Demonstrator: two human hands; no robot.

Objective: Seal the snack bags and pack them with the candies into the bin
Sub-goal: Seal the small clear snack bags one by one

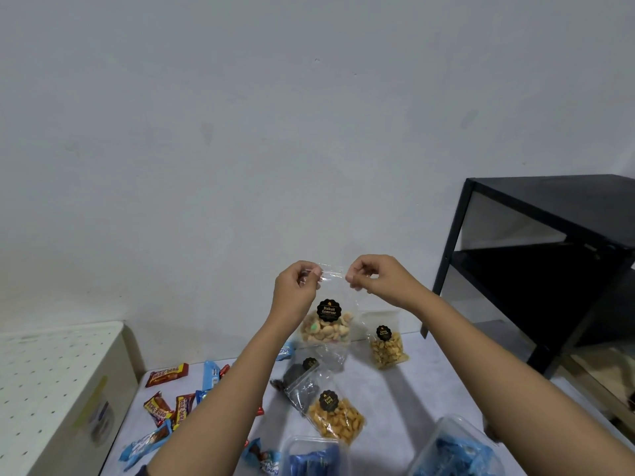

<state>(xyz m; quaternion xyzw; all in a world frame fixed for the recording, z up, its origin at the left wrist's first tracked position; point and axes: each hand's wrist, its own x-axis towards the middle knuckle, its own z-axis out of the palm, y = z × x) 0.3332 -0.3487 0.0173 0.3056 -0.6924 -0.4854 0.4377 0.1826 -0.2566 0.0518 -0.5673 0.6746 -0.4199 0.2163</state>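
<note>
**Seal strip [333,272] pinched at both ends, bag clear of the worktop [429,383]**

Held up in front of the wall: a clear plastic zip bag of pale biscuits with a round black label [326,329], upright, with the filled bottom hanging down off the pale grey worktop. At the strip's left end, left grip [296,286] narrow, thumb and fingertips closed on the plastic. At the right end, right grip [379,278] narrow too, nipping the edge. Strip stretched taut and about level between them, long axis running left to right, bag body dropping below and a little toward the left wrist. Neither grip nearer than the other: one at each end, bare strip between. Cannot tell whether the zip is pressed together anywhere along that span.

Probably the sealing step for this bag, early in the task. Next move likely turns on that left-right axis: a pinch run along the strip from one end to the other, or inward from both ends, kept taut.

Below, on the worktop: a small clear bag of tan crackers [386,348] standing just beside the hanging one, a clear bag of dark contents [299,383] lying flat, and a clear bag of golden-orange snacks [336,419] touching it. Red-brown and blue wrapped candies [166,374] scattered to the left. Clear plastic tubs [446,428] with blue contents at the near edge; unclear whether either is the bin.
</note>
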